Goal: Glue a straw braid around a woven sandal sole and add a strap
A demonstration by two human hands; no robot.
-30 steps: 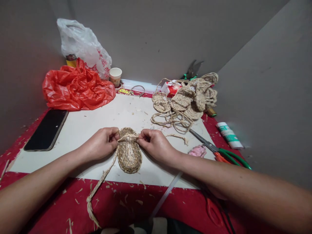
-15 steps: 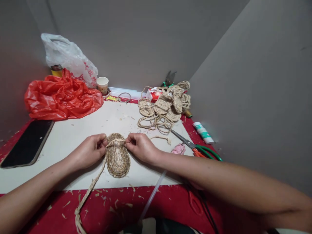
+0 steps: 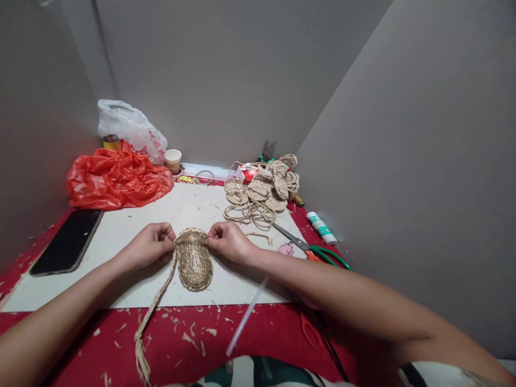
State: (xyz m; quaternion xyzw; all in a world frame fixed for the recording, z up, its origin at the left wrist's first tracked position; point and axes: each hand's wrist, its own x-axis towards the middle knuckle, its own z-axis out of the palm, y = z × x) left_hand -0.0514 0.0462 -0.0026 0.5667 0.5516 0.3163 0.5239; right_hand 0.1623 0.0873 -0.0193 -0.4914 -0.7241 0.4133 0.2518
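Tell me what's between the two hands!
A woven oval is between the left hand and the right hand, with fingertips at both its sides. The head view shows it.

And there goes the braided strand [image 3: 190, 231]! A second ago it cuts straight across the face of the oval woven pad [image 3: 195, 269], nine to three between the left hand [image 3: 152, 244] and the right hand [image 3: 229, 242]; now it's up at the far end, curving round the rim from about ten through twelve towards two. The camera tips upward too, bringing in more grey wall [image 3: 209, 70] at twelve o'clock. Down at six, more patterned cloth [image 3: 262, 371] slides into view, and the near end of the clear strip [image 3: 248, 317] now shows, clear of that cloth's edge.
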